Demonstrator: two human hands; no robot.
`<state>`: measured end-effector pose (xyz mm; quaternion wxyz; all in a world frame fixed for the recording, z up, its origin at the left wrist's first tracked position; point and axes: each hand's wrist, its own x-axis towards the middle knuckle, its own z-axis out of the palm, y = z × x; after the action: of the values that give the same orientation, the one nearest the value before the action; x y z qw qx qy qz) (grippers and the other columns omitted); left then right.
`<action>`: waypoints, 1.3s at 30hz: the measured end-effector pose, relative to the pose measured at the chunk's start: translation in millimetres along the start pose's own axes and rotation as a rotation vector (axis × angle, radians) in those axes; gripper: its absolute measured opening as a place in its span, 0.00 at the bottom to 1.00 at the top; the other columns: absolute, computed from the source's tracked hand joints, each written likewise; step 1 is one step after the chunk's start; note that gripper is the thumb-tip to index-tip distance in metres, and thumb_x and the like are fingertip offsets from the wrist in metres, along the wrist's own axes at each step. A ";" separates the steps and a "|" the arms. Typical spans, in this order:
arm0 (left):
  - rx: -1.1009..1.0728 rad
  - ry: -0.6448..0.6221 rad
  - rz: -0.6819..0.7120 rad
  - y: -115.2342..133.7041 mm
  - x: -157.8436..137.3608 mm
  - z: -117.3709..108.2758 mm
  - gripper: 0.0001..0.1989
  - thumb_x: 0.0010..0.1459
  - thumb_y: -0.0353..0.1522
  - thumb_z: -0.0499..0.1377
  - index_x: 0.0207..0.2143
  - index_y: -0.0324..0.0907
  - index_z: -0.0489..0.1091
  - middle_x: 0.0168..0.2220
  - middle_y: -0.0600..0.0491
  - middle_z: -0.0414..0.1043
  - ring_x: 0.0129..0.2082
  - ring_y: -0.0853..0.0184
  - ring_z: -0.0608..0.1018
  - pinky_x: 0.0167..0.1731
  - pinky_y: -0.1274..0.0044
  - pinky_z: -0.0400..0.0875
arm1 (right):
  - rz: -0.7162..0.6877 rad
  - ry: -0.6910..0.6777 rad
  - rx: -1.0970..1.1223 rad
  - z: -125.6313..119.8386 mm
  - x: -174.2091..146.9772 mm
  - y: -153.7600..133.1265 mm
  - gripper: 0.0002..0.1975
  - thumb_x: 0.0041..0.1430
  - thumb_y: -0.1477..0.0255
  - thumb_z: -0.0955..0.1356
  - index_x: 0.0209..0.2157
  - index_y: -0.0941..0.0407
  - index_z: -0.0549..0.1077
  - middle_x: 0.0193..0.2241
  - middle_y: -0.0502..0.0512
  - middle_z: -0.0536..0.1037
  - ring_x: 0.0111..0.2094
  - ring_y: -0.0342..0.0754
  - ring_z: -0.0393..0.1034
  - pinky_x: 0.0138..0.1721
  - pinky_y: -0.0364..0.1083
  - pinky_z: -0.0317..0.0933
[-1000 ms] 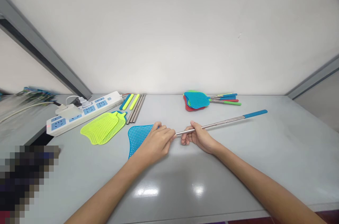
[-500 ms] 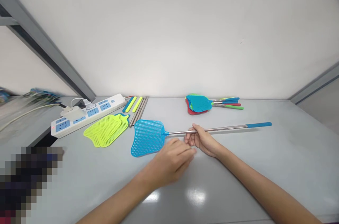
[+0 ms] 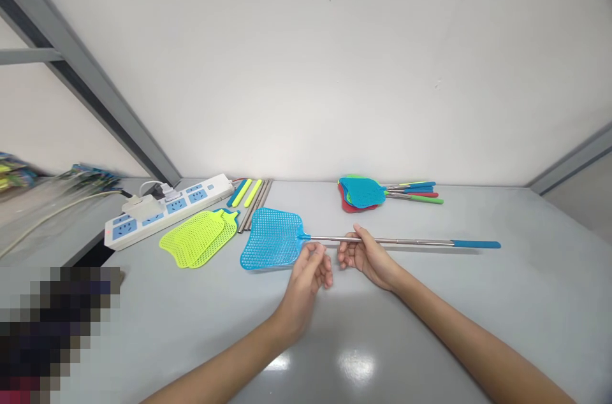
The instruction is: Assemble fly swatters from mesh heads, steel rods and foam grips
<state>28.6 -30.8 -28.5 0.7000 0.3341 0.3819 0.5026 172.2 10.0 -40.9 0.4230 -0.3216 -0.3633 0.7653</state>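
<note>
A blue fly swatter point(image 3: 273, 239) with a long extended metal rod and a blue grip lies across the middle, its mesh head at the left. My right hand point(image 3: 367, 256) holds the rod a short way right of the head, thumb on top and fingers curled beneath. Just below the neck, where head meets rod, is my left hand point(image 3: 310, 276). Its fingers are loosely curled and apart, with nothing visible in them. Whether its fingertips touch the swatter's neck I cannot tell.
Yellow mesh swatter heads point(image 3: 196, 239) lie at the left by a white power strip point(image 3: 167, 209). Beside them are metal rods point(image 3: 255, 206) and loose yellow grips point(image 3: 241, 192). A stack of finished-looking swatters point(image 3: 363, 192) rests by the back wall.
My left hand has moved left and turned, its palm side now showing and its fingers more spread. The rod's grip end has tilted down slightly, while my right hand keeps its hold.
</note>
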 end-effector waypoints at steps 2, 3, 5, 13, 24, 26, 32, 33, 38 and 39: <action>-0.107 0.066 0.035 1.5 2.2 -1.7 0.12 0.52 0.41 0.52 0.32 0.42 0.61 0.22 0.58 0.61 0.20 0.75 0.65 0.23 0.81 0.60 | -0.002 0.000 -0.001 -0.6 0.7 0.7 0.25 0.53 0.54 0.55 0.23 0.60 0.68 0.20 0.55 0.69 0.22 0.43 0.62 0.28 0.45 0.57; -0.148 0.084 0.043 1.8 3.2 -2.6 0.12 0.52 0.41 0.51 0.32 0.42 0.60 0.21 0.58 0.60 0.19 0.75 0.65 0.22 0.81 0.60 | -0.003 -0.003 -0.004 -1.0 1.0 1.1 0.25 0.53 0.54 0.54 0.23 0.60 0.68 0.21 0.55 0.69 0.22 0.43 0.62 0.28 0.45 0.57; -0.201 0.107 0.048 1.8 5.0 -4.2 0.13 0.52 0.42 0.51 0.33 0.42 0.60 0.20 0.59 0.59 0.18 0.75 0.64 0.21 0.81 0.59 | -0.008 -0.013 -0.009 -1.5 1.2 1.4 0.26 0.53 0.53 0.54 0.23 0.60 0.68 0.21 0.55 0.69 0.22 0.43 0.62 0.27 0.45 0.57; 0.034 0.115 0.216 5.3 8.1 -6.4 0.13 0.51 0.42 0.52 0.30 0.41 0.62 0.17 0.60 0.54 0.16 0.76 0.59 0.19 0.82 0.56 | 0.000 -0.093 -0.127 0.9 -2.7 -1.1 0.28 0.54 0.53 0.51 0.26 0.61 0.69 0.19 0.56 0.70 0.20 0.42 0.61 0.27 0.44 0.55; -0.119 0.288 0.208 5.1 25.0 -16.4 0.15 0.47 0.42 0.56 0.22 0.40 0.59 0.18 0.60 0.57 0.14 0.78 0.59 0.14 0.83 0.54 | 0.006 -0.149 -0.187 2.1 -6.1 -2.5 0.27 0.56 0.57 0.51 0.25 0.62 0.70 0.21 0.57 0.70 0.23 0.43 0.61 0.30 0.44 0.53; -0.093 0.285 0.225 4.6 25.3 -16.5 0.14 0.47 0.42 0.56 0.22 0.40 0.59 0.18 0.60 0.58 0.14 0.78 0.59 0.14 0.83 0.54 | 0.002 -0.151 -0.185 2.3 -5.8 -2.0 0.27 0.56 0.57 0.52 0.25 0.62 0.70 0.21 0.57 0.70 0.23 0.43 0.61 0.30 0.44 0.54; 0.069 0.163 0.193 3.3 28.1 -20.4 0.17 0.52 0.43 0.50 0.20 0.39 0.61 0.14 0.58 0.57 0.14 0.76 0.60 0.16 0.82 0.56 | -0.004 -0.120 -0.165 0.0 -2.8 0.3 0.26 0.56 0.58 0.53 0.23 0.62 0.70 0.20 0.56 0.70 0.21 0.42 0.62 0.28 0.44 0.55; 0.080 0.150 0.186 3.5 29.2 -21.6 0.18 0.52 0.43 0.49 0.20 0.39 0.62 0.14 0.58 0.57 0.14 0.76 0.60 0.16 0.82 0.56 | -0.008 -0.113 -0.163 -0.6 -2.2 0.7 0.26 0.56 0.58 0.53 0.23 0.62 0.70 0.19 0.56 0.70 0.21 0.43 0.62 0.28 0.44 0.55; 0.148 0.052 0.157 6.1 32.7 -25.1 0.19 0.54 0.43 0.47 0.23 0.38 0.64 0.14 0.58 0.57 0.15 0.76 0.61 0.17 0.82 0.57 | -0.025 -0.052 -0.117 -3.2 -0.3 1.8 0.25 0.56 0.59 0.54 0.21 0.62 0.70 0.19 0.56 0.69 0.21 0.43 0.63 0.28 0.44 0.56; 0.162 0.042 0.160 6.7 32.8 -25.1 0.19 0.54 0.43 0.47 0.23 0.38 0.64 0.14 0.58 0.57 0.15 0.76 0.61 0.18 0.82 0.57 | -0.024 -0.044 -0.101 -3.7 -0.1 1.8 0.25 0.56 0.59 0.54 0.21 0.62 0.70 0.20 0.56 0.69 0.21 0.43 0.63 0.28 0.45 0.56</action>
<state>10.4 4.6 -41.5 0.6202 0.4081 0.4081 0.5313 174.4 10.3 -44.4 0.4072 -0.3214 -0.4146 0.7477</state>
